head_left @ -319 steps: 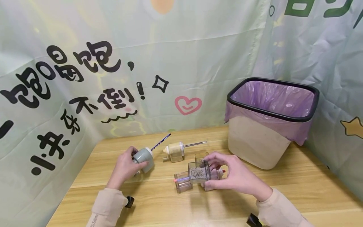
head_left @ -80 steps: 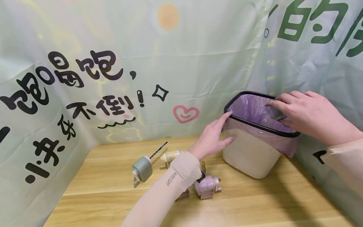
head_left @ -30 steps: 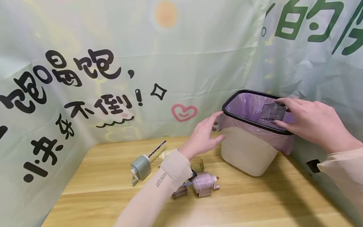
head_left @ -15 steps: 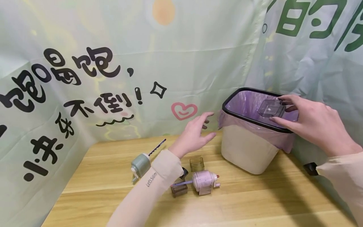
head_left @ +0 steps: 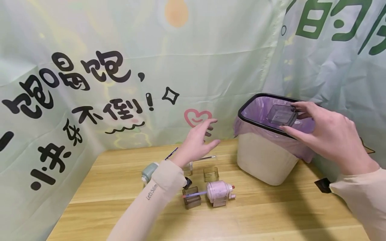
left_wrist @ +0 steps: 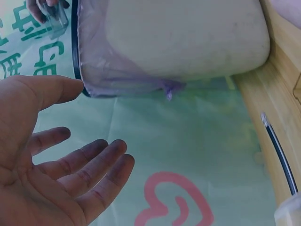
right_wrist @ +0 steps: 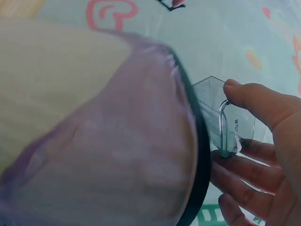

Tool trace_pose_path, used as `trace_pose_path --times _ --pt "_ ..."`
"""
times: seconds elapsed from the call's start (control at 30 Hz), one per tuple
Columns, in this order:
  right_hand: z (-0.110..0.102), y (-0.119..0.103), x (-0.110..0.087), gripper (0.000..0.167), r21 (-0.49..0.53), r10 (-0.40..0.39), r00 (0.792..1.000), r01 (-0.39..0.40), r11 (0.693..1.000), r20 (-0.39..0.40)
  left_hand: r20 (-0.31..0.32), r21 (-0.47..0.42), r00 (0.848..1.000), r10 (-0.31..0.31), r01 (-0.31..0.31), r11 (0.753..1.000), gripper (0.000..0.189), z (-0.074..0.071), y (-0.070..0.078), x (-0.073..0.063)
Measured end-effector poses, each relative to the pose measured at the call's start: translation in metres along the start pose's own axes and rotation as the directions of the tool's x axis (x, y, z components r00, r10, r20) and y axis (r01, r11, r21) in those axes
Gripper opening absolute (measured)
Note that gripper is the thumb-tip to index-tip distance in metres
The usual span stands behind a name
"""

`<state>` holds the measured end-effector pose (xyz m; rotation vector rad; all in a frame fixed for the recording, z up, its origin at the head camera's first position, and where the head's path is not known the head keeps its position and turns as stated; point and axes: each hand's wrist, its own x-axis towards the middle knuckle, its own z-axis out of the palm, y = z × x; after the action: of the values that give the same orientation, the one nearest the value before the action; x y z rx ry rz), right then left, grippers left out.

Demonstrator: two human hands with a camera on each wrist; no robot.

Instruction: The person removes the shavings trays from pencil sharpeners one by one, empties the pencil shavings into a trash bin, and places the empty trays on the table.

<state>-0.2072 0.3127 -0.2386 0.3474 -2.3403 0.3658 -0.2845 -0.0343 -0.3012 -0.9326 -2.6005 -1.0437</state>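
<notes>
Over the bin's mouth in the head view, my right hand pinches a clear grey sharpener drawer between thumb and fingers. The drawer looks see-through, with no heap of shavings visible inside. My left hand hangs in the air left of the bin, fingers loosely spread and holding nothing. Beneath and beside it on the table are a pink crank pencil sharpener with a blue pencil, a grey-green sharpener partly behind my sleeve, and a cream sharpener mostly hidden by my left arm.
A white trash bin with a black rim and purple liner stands at the table's right. A yellowish clear drawer and a brownish one lie near the pink sharpener. Printed cloth hangs behind the wooden table.
Earlier the drawer held shavings near the pink sharpener; it was then carried to the bin and tilted, and now faces upward more. My left hand let go of the grey-green sharpener, touched the rim, then withdrew leftward.
</notes>
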Motion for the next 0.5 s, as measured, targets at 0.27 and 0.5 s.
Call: trace_pose_path --times 0.27,0.5 --pt "0.01 -0.02 -0.002 0.069 0.017 -0.083 0.996 0.083 0.996 -0.022 -0.028 -0.02 0.999 -0.042 0.041 0.999 0.067 -0.014 -0.009 -0.013" --pt "0.023 -0.039 -0.002 0.07 0.018 -0.19 0.98 0.191 0.981 -0.065 -0.058 0.003 0.997 -0.05 0.05 0.999 0.064 -0.023 -0.016 -0.023"
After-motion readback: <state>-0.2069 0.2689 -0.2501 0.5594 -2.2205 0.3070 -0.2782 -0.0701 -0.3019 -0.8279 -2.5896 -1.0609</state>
